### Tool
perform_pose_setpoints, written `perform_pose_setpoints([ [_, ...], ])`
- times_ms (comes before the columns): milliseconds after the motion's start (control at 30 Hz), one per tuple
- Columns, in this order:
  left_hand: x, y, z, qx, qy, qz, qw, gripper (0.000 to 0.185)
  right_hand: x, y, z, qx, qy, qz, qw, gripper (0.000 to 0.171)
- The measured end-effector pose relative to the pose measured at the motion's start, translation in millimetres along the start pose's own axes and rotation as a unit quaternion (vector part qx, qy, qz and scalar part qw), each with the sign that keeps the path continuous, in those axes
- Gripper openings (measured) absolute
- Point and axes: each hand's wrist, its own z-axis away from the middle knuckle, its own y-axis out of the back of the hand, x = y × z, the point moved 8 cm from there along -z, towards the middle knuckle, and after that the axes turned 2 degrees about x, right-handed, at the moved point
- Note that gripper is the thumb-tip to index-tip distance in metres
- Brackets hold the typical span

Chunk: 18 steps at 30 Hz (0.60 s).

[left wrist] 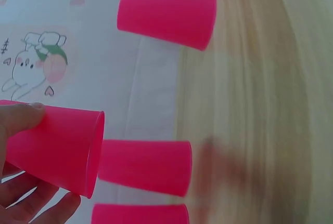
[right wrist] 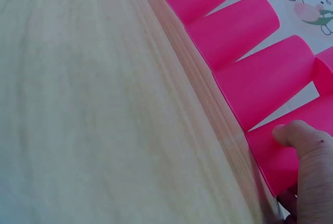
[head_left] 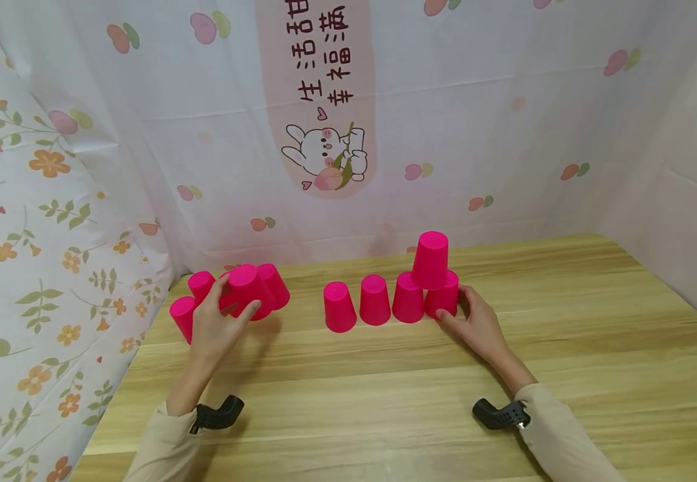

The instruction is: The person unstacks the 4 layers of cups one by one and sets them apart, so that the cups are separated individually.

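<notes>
My left hand (head_left: 218, 328) grips an upside-down pink cup (head_left: 246, 284), which is lifted above the table in front of other pink cups. The left wrist view shows the thumb on this held cup's side (left wrist: 57, 146) and the fingers beneath it. At the right end of a row of upside-down cups, my right hand (head_left: 477, 328) holds the end cup (head_left: 440, 304) between thumb and fingers. Another cup (head_left: 431, 261) sits upside down on top, bridging that end cup and the neighbouring cup (head_left: 407, 301). The right wrist view has the thumb pressed on the end cup (right wrist: 276, 156).
Two further cups of the row, one (head_left: 339, 308) at its left end and one (head_left: 375, 301) beside it, stand on the wooden table (head_left: 348, 395). Several more cups (head_left: 201, 284) cluster at the left, partly behind my left hand. A printed curtain (head_left: 444, 134) hangs along the table's back edge.
</notes>
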Motion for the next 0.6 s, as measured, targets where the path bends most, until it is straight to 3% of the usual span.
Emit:
perform_pose_setpoints([
  [267,-14.5,9.0,8.4,-0.009,0.033,0.008,0.9994,0.060,0.2,0.3,0.5,-0.003,-0.003,0.000,1.000,0.059],
  [400,-16.5,11.4,9.3,-0.012,0.032,0.012,0.9993,0.060,0.3,0.4,0.4,-0.002,-0.001,-0.001,1.000,0.059],
  [600,-21.1,12.3,12.6,-0.011,0.027,-0.021,0.9994,0.062,1.4,0.2,-0.8,-0.001,0.002,-0.005,1.000,0.058],
])
